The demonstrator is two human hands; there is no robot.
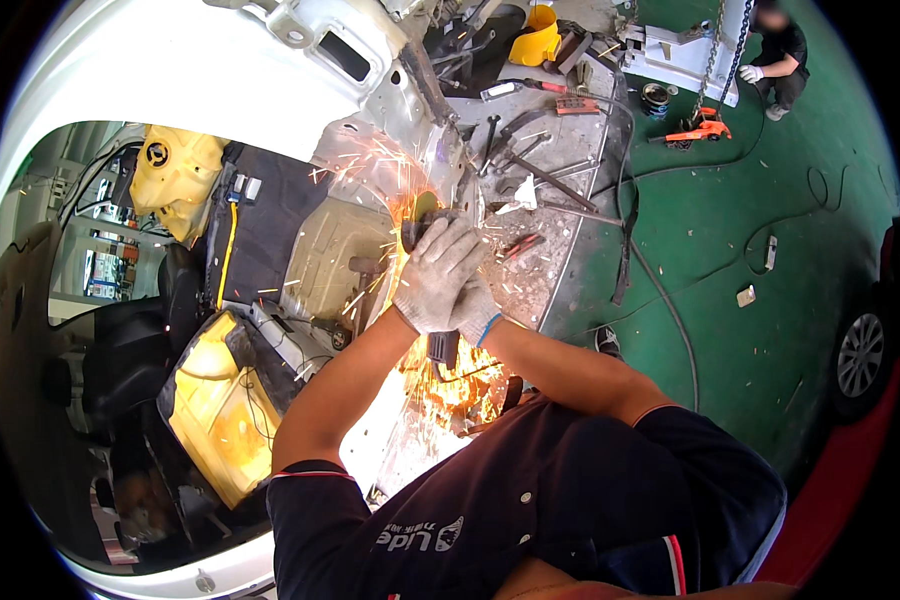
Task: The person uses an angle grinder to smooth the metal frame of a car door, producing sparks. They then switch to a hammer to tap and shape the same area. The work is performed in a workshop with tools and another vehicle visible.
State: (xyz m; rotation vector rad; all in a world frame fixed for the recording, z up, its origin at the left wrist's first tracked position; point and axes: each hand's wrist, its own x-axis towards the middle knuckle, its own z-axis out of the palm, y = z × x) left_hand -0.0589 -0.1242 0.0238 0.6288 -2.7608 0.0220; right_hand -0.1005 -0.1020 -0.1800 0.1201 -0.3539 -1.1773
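Both of my hands wear pale knit gloves and are closed around an angle grinder [443, 348]. My left hand [436, 272] lies over the front of the tool, just behind its round disc [427, 203]. Partly covered by it, my right hand [477, 308] wraps the body; its fingers are mostly hidden. The disc is at the bare metal sill of a white car body [210, 75], and sparks [375, 165] fly out from there. More bright sparks pour down below the grinder, beside my torso.
To the left, the opened car interior holds yellow foam padding [220, 400] and dark seats. Bars and hand tools [540, 175] lie on a metal platform at right. Cables [665, 300] cross the green floor. A person [780, 60] crouches at far right, near an orange chain clamp [700, 130].
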